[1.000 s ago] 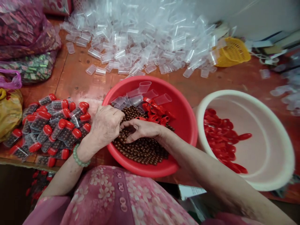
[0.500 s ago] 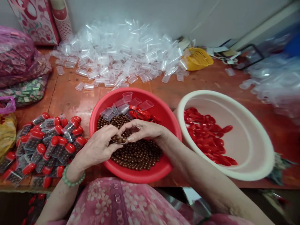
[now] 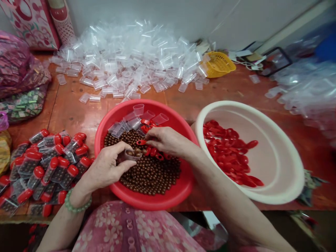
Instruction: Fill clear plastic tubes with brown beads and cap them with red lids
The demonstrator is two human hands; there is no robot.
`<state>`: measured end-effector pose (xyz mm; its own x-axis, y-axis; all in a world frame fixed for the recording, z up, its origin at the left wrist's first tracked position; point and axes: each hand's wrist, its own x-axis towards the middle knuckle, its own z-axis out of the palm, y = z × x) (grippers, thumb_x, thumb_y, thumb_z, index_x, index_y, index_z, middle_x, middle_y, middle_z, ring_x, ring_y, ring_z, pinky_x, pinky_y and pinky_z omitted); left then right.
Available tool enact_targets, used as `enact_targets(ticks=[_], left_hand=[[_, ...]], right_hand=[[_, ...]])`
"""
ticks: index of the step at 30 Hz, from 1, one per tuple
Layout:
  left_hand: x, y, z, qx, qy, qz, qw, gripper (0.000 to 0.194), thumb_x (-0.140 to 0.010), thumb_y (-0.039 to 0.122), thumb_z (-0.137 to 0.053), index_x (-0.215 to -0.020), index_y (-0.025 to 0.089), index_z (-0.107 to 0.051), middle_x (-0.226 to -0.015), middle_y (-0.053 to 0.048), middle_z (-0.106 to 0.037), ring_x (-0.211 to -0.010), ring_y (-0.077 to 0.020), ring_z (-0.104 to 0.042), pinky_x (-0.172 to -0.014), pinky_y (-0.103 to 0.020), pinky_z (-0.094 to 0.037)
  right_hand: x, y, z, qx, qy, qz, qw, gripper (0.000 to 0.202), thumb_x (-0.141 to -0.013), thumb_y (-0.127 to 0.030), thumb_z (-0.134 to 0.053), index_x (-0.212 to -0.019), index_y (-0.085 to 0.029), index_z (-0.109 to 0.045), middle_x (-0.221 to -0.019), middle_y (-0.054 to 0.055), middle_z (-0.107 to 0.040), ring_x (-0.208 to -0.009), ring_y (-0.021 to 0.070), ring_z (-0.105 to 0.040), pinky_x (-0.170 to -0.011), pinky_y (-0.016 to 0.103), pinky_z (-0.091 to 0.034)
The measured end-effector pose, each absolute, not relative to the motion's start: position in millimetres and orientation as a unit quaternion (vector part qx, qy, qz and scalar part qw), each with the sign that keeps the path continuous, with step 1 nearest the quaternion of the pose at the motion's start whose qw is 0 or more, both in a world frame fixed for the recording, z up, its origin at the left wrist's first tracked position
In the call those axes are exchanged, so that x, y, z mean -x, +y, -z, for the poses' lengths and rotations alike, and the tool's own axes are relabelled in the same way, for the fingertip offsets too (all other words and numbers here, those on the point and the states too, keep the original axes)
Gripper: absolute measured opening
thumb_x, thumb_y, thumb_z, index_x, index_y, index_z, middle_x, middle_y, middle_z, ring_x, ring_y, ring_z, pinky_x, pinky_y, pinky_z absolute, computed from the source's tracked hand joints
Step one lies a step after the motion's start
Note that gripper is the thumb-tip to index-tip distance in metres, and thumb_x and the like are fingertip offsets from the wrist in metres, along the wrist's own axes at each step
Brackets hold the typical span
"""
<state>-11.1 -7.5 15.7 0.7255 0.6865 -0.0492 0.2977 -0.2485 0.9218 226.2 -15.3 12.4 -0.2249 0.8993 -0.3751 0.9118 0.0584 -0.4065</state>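
Head view: the left hand [image 3: 103, 166] curls partway closed around a small clear case [image 3: 133, 158], thumb on the near side and fingers behind, its mouth tipped toward the right hand [image 3: 170, 141]; brown beads show at the opening. The right hand is nearly closed, fingertips pinched on a red cap [image 3: 141, 142] just above the beads [image 3: 149, 178].

For good handling, the case wants its mouth raised, since a low tilt could let beads roll out. A light grip on the flat walls should leave the rim round and unsqueezed. Taking one cap by its edge, clear of its neighbours, would leave its opening free, and a short path between the hands suits loose beads.

Both hands work over the red basin [image 3: 154, 203], which also holds empty clear cases [image 3: 126, 126] at its far side. To the right is the white basin [image 3: 273, 150] with red pieces [image 3: 231, 150] inside. To the left, red-capped cases with beads [image 3: 43, 155] lie heaped on the bench [image 3: 70, 112]; beyond are a broad pile of clear cases [image 3: 131, 63] and a yellow basket [image 3: 219, 64].
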Motion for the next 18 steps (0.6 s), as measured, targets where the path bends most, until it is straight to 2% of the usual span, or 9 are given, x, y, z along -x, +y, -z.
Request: enact_targets(ticks=[4,7,10,12,16,18], left_hand=[[8.8,-5.4,-14.6,-0.738,0.318,-0.203,0.559,0.011,-0.088,0.019,-0.056,-0.098,0.018,-0.058,-0.089,-0.001,-0.065,-0.081,-0.013,-0.06,-0.074,-0.025,-0.046],[9.6,-4.1,-13.0,-0.71,0.314,-0.218,0.591,0.014,-0.089,0.02,-0.054,-0.102,0.018,-0.057,-0.092,-0.002,-0.066,-0.084,-0.0135,-0.061,-0.077,-0.026,-0.047],[10.2,-4.4,-12.6,-0.653,0.303,-0.228,0.656,0.015,-0.088,0.022,-0.055,-0.102,0.018,-0.056,-0.093,-0.003,-0.066,-0.087,-0.0146,-0.063,-0.08,-0.027,-0.049],[9.6,-5.4,-14.2,-0.609,0.305,-0.239,0.693,0.015,-0.086,0.022,-0.058,-0.1,0.017,-0.056,-0.091,-0.004,-0.066,-0.088,-0.0149,-0.065,-0.079,-0.027,-0.05],[6.5,-6.7,-19.6,-0.54,0.286,-0.265,0.746,0.016,-0.084,0.022,-0.06,-0.098,0.017,-0.056,-0.092,-0.005,-0.067,-0.087,-0.015,-0.066,-0.081,-0.028,-0.051],[5.1,-5.6,-20.9,-0.542,0.29,-0.283,0.736,0.016,-0.083,0.021,-0.062,-0.097,0.017,-0.057,-0.092,-0.005,-0.067,-0.087,-0.015,-0.066,-0.084,-0.029,-0.051]], right_hand=[[-201.3,-12.9,1.5,-0.6,0.769,0.189,0.11,0.019,-0.085,-0.01,-0.051,-0.097,-0.014,-0.065,-0.1,0.01,-0.067,-0.083,0.0194,-0.065,-0.067,0.027,-0.043],[-193.3,-14.0,10.8,-0.592,0.776,0.187,0.116,0.027,-0.083,-0.003,-0.044,-0.098,-0.013,-0.064,-0.098,0.012,-0.066,-0.081,0.0207,-0.065,-0.064,0.028,-0.042],[-199.0,-13.4,11.8,-0.589,0.781,0.18,0.104,0.022,-0.087,-0.008,-0.045,-0.093,-0.013,-0.065,-0.093,0.012,-0.067,-0.086,0.0216,-0.064,-0.072,0.029,-0.045],[-206.2,-13.2,7.8,-0.602,0.773,0.196,0.037,0.017,-0.089,-0.017,-0.05,-0.094,-0.014,-0.067,-0.092,0.011,-0.069,-0.091,0.0223,-0.063,-0.078,0.031,-0.046],[-213.7,-18.0,-1.8,-0.599,0.664,0.357,-0.27,0.026,-0.087,-0.035,-0.059,-0.108,-0.019,-0.066,-0.101,0.006,-0.071,-0.096,0.0211,-0.064,-0.088,0.035,-0.049],[-211.2,-21.4,-5.3,-0.576,0.585,0.434,-0.371,0.031,-0.086,-0.039,-0.061,-0.111,-0.022,-0.064,-0.1,0.004,-0.072,-0.092,0.0197,-0.066,-0.087,0.036,-0.051]])
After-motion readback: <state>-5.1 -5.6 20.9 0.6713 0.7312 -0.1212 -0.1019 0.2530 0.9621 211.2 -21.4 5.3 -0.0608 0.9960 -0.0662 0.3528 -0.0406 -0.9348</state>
